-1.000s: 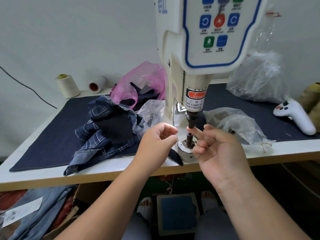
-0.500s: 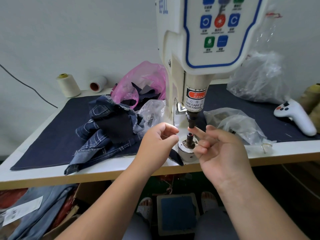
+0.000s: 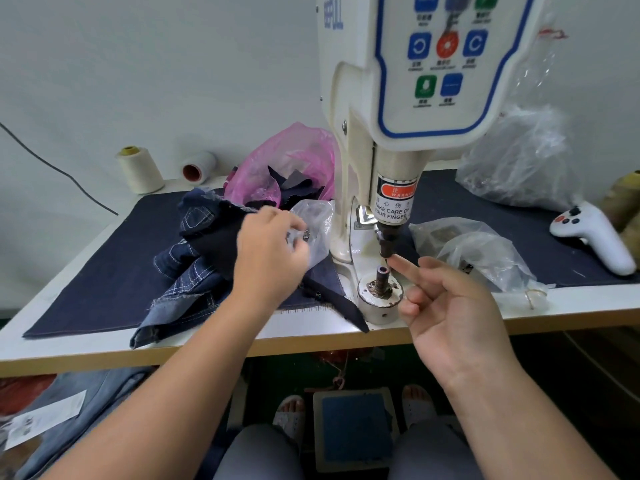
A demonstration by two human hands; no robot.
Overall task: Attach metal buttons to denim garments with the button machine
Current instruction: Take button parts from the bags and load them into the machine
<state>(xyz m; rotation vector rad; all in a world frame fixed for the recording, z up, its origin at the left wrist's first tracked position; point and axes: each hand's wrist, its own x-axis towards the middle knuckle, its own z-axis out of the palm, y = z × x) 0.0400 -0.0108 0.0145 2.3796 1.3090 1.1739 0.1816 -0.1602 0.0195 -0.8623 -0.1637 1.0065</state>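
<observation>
Button machine (image 3: 398,140) standing mid-table, lower die (image 3: 382,275) sitting bare under the punch. Right hand (image 3: 446,306) pointing one fingertip at the gap, holding nothing. Left hand (image 3: 273,251) pinching at clear bag (image 3: 317,226) beside denim pile (image 3: 194,258) overhanging table edge (image 3: 104,355).

both forearms are bare to the bottom edge of the view, with no sleeve, watch, ring or glove on the left hand (image 3: 268,252) or the right hand (image 3: 453,313). the legs wear plain grey trousers (image 3: 256,452), smooth and unpatterned. the feet are in pale grey open-toed slip-on sandals (image 3: 291,415) with small holes across the strap, toes showing.
</observation>
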